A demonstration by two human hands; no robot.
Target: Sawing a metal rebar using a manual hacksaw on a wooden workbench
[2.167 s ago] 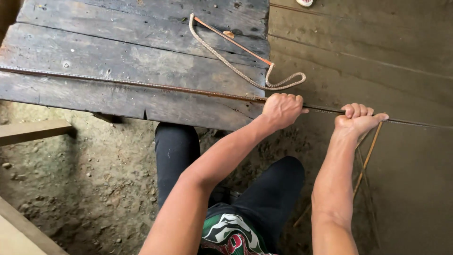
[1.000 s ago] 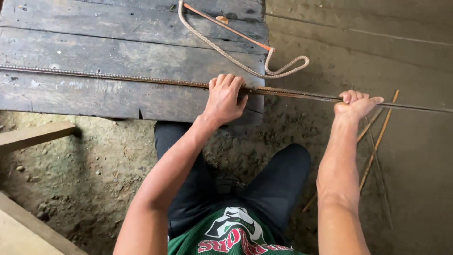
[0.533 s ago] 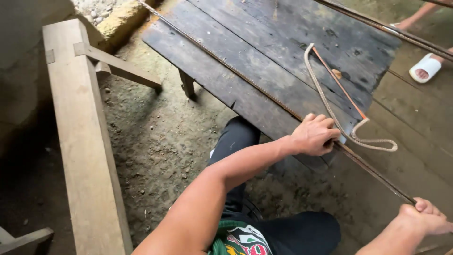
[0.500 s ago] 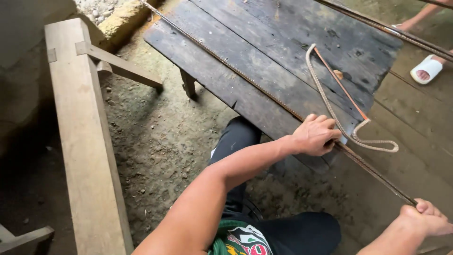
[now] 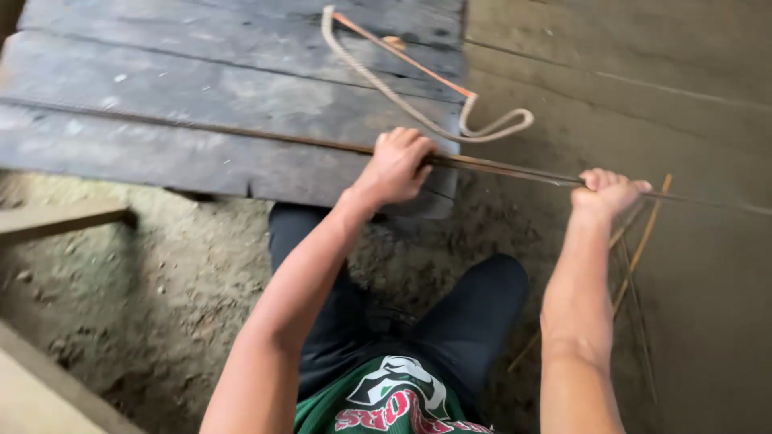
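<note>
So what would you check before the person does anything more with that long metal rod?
1. Left hand closed around the rod: ok.
2. Right hand closed around the rod past the platform edge: ok.
3. Rod resting on the wooden platform: ok, it lies across the planks.
4. Hacksaw away from both hands: ok, it lies on the planks just beyond the left hand, not touching it.
5. Thin sticks on the ground below the right hand: apart from the rod, ok.
6. Rod's far ends: cannot tell, both run out of view.
</note>
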